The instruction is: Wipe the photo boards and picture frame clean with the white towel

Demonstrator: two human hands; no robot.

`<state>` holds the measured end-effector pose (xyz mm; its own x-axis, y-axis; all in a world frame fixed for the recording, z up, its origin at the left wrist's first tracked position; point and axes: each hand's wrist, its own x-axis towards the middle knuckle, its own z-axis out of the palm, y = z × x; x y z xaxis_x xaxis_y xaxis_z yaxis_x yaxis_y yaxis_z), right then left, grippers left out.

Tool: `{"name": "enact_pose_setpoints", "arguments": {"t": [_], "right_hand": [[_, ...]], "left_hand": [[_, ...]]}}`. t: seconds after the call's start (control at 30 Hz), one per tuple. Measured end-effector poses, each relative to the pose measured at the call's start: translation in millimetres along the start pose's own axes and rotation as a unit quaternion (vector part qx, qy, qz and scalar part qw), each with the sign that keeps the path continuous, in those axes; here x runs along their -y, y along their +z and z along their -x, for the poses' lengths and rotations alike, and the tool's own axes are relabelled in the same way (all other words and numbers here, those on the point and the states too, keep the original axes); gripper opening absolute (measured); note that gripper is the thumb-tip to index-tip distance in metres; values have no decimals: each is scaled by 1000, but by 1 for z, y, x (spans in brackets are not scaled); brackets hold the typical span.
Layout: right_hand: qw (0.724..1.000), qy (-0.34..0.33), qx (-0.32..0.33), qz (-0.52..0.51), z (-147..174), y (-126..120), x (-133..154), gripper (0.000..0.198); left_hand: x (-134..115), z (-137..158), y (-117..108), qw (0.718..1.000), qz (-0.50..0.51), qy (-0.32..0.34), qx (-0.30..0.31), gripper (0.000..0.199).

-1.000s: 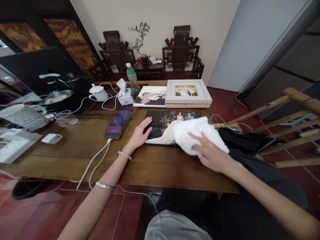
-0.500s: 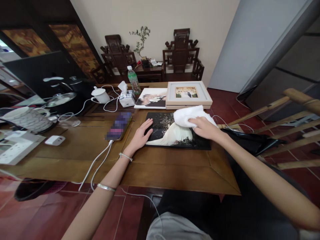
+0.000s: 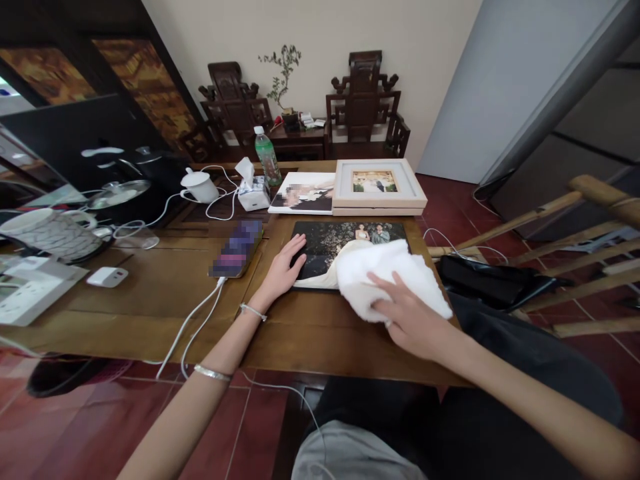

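Two hands in head cam view. Dark photo lies flat on the table, long side running L-R across me. My left hand touches its L edge, fingers apart, so it's nearer tbh. My right hand's clamped on a white cloth over the near R corner; photo's ahead + left of it.

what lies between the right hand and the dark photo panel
The white cloth: in the head view, it lies under the right hand and covers part of the dark photo panel.
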<state>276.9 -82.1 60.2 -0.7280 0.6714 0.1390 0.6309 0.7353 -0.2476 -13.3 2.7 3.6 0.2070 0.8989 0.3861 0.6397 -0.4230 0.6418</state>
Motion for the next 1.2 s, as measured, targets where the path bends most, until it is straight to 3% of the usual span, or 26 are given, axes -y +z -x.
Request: {"name": "enact_pose_setpoints", "arguments": {"t": [0.07,0.17,0.5,0.63,0.77,0.9,1.0,1.1,1.2], "right_hand": [[999,-25,31,-12,9,-1,16,46],[997,-54,48,-21,1,-4,19,44],[1000,5,-14,0,-112,-15,-60,46],[999,34,-33,-4,-131,-18,-76,47],[999,36,-29,10,-107,-7,-55,49],[1000,9,-7,22,-53,7,-6,48],[998,-30,45,10,-21,9,28,46],[996,-42,82,-5,-15,5,40,46],[997,-26,71,-15,-33,1,30,49]], "left_hand": [[0,0,0,1000,-1,-1,2,44],[0,0,0,1000,-2,0,6,45],[2,0,0,1000,-5,4,5,45],[2,0,0,1000,-6,2,8,44],[2,0,0,1000,-8,-2,5,44],[1,0,1,1000,-9,2,3,44],[1,0,1,1000,-13,3,4,44],[1,0,0,1000,-15,2,7,44],[1,0,0,1000,-12,3,10,45]]}}
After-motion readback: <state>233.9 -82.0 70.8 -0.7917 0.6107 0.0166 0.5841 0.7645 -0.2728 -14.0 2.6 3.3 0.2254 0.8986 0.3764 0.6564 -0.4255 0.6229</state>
